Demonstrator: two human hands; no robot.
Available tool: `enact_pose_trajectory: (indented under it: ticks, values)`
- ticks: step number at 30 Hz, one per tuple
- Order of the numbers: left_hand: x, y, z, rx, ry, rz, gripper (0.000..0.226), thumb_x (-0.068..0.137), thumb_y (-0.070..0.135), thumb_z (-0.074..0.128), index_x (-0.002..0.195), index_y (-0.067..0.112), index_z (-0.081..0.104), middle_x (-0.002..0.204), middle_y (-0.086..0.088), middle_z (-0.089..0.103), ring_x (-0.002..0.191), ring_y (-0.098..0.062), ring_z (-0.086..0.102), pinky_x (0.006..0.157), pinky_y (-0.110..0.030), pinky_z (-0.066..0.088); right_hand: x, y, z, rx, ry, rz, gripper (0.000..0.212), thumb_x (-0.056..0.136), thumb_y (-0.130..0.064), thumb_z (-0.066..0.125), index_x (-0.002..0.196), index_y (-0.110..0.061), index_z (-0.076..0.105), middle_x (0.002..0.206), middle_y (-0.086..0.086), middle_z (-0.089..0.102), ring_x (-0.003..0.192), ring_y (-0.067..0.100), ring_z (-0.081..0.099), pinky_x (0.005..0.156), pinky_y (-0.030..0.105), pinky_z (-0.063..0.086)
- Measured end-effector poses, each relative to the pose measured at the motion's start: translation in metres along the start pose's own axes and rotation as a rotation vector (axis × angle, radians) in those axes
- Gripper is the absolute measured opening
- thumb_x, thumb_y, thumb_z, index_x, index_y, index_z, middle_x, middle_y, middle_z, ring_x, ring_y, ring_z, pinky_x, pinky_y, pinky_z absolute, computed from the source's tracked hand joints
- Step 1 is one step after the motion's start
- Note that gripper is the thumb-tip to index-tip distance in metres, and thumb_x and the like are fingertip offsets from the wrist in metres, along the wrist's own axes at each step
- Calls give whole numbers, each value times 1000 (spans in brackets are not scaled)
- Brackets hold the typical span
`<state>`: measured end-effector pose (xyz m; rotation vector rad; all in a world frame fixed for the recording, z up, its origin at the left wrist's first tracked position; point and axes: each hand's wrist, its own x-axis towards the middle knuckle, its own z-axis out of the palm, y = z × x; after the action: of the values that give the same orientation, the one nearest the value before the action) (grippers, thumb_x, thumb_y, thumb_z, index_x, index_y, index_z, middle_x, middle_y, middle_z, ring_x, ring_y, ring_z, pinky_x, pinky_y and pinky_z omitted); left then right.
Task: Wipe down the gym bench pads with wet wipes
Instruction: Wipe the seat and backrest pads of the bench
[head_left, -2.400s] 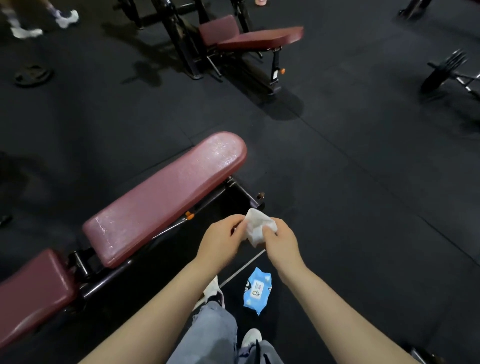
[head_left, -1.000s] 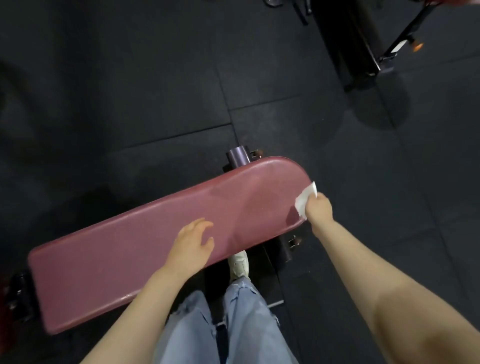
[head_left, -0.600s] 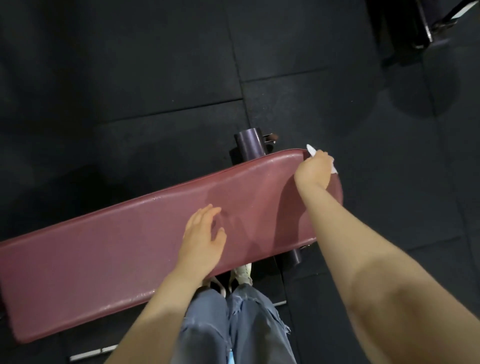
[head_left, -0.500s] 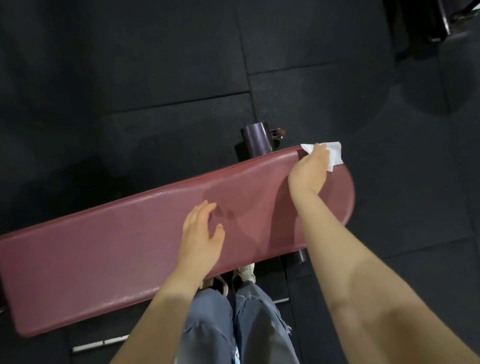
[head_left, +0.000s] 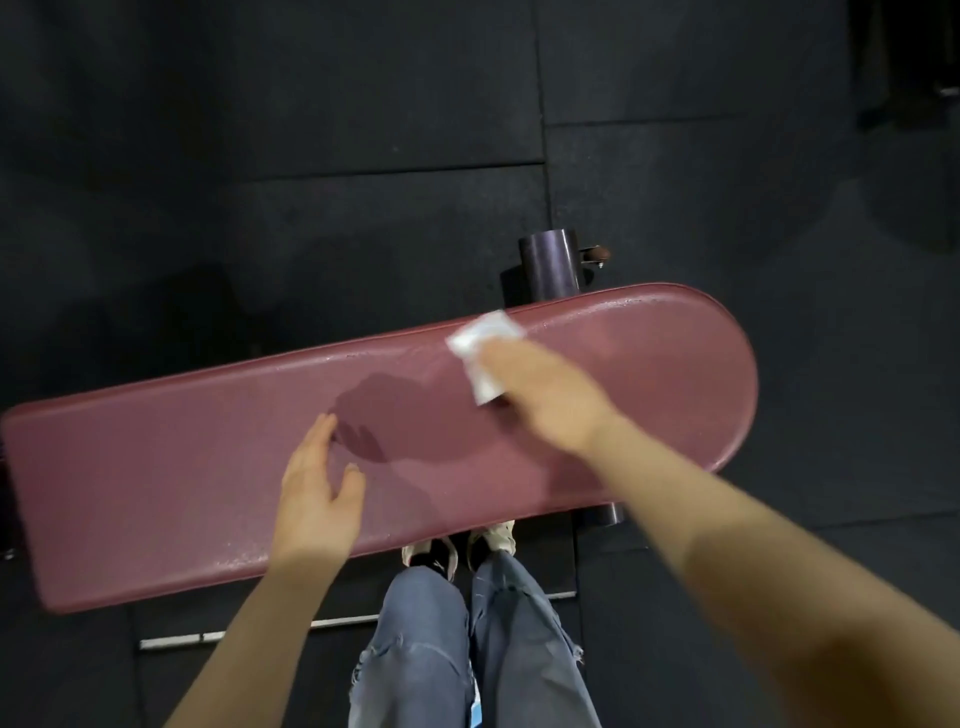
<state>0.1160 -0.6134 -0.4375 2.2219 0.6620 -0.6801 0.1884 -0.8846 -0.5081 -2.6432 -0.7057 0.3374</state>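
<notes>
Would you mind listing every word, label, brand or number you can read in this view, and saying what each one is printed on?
No readable text shows in this view.
Bench pad: plain maroon surface, no label or logo visible.
Wet wipe under the right hand: plain white, blurred by motion, no print visible.
Left hand rests flat on the pad; nothing written near it.
Blue scrap between the jeans legs at the bottom edge: too little shows to read anything.

No readable text, brand, no. or sign anywhere — the maroon bench pad (head_left: 208, 467), the white wipe (head_left: 480, 338) and the dark floor mats (head_left: 311, 104) are all unmarked, and a blue scrap between the jeans legs (head_left: 477, 714) is too small to read.
</notes>
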Motion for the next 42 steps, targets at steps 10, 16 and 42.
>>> enact_pose_trajectory:
  ticks: [10, 16, 42]
  values:
    - [-26, 2, 21, -31, -49, 119, 61, 97, 6, 49, 153, 24, 31, 160, 10, 27, 148, -6, 20, 121, -30, 15, 1, -22, 13, -4, 321, 608, 26, 104, -31, 36, 113, -25, 60, 109, -5, 61, 100, 9, 54, 100, 36, 40]
    - [-34, -23, 4, -62, 23, 45, 60, 98, 6, 50, 152, 26, 34, 158, 9, 30, 146, -10, 26, 120, -35, 22, 35, -133, 77, 89, -107, -311, 45, 77, -8, 76, 118, 4, 65, 129, 20, 61, 123, 37, 54, 106, 48, 42]
    - [-61, -48, 35, -16, -17, 110, 60, 95, 8, 52, 152, 22, 36, 160, 9, 28, 150, -9, 16, 122, -44, 24, 41, -136, 45, 138, -158, 153, 24, 93, -21, 39, 102, -13, 61, 97, 15, 62, 98, 34, 63, 72, 37, 49]
